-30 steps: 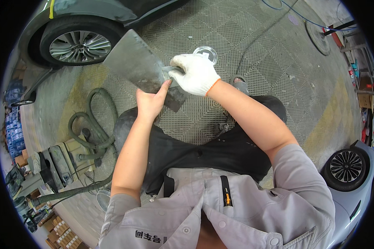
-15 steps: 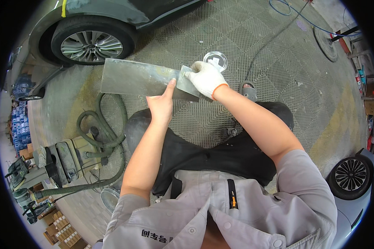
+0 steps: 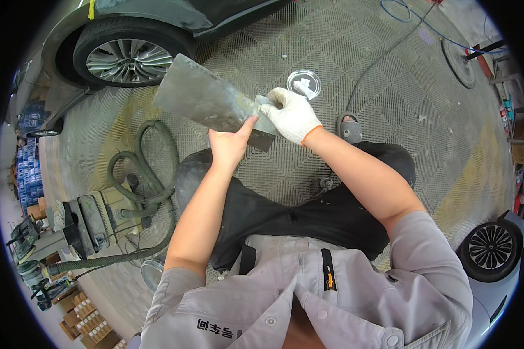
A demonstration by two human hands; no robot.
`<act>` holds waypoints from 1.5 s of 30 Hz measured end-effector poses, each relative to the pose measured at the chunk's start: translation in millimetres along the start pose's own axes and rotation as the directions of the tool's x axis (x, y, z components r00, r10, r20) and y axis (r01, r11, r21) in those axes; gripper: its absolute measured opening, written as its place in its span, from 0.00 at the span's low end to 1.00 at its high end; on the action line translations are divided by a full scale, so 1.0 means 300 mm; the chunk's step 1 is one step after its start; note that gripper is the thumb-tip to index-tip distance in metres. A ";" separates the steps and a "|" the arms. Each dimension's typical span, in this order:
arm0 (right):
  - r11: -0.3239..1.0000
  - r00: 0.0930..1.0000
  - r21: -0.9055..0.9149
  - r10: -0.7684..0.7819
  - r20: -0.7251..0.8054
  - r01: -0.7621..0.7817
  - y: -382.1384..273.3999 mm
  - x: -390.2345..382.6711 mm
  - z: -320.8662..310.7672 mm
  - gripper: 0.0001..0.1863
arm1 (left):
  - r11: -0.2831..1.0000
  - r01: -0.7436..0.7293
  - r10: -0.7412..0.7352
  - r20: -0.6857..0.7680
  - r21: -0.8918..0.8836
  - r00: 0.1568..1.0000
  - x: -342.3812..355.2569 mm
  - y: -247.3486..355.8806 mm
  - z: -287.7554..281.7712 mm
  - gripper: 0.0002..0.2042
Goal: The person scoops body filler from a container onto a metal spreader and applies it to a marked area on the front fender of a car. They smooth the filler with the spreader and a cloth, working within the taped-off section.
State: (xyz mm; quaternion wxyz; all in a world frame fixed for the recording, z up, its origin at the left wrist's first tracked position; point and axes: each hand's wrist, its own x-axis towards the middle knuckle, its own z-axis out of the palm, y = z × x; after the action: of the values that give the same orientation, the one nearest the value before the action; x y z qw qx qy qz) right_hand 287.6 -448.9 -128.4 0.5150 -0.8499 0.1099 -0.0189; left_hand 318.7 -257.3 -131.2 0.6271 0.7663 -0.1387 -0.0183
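Observation:
My bare left hand [image 3: 230, 144] grips a long flat grey metal plate [image 3: 201, 96], its thumb on top and the other fingers hidden beneath. The plate tilts, its far end up to the left near the car wheel. A white knitted glove with an orange cuff covers my right hand [image 3: 294, 115]. Its fingers are closed on a small flat scraper [image 3: 264, 121], which lies against the near end of the plate beside my left thumb. Faint yellowish smears mark the plate's surface there.
A dark car's wheel [image 3: 128, 61] stands at the far left. Beyond my right hand, a round clear lid or dish [image 3: 304, 85] lies on the grated floor. A green ribbed hose [image 3: 157, 157] loops at left beside a machine [image 3: 90, 224]. Another car's wheel [image 3: 490, 251] is at right.
The plate has turned, its far end swinging up and to the right while its near end dips. My right hand and the scraper have shifted slightly right and down along it.

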 end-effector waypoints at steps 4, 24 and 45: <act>0.976 0.990 -0.167 -0.132 0.057 0.139 -0.030 -0.007 -0.037 0.16 | 1.000 0.018 -0.017 0.047 -0.013 0.999 -0.007 0.019 -0.011 0.15; 0.992 0.997 -0.119 0.039 0.063 -0.032 -0.069 0.002 -0.066 0.20 | 0.993 0.103 -0.103 0.001 0.052 0.995 0.011 0.041 -0.009 0.16; 0.940 0.981 0.292 0.192 -0.021 -0.178 -0.046 0.084 -0.128 0.22 | 0.979 0.110 -0.121 0.052 0.173 0.991 0.051 0.048 -0.035 0.16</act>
State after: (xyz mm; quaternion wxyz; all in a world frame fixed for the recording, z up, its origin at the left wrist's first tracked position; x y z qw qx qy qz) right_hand 309.0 -481.5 -100.1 0.6304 -0.7506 0.1979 -0.0070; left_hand 332.9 -253.5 -112.9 0.5526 0.8229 -0.1144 -0.0664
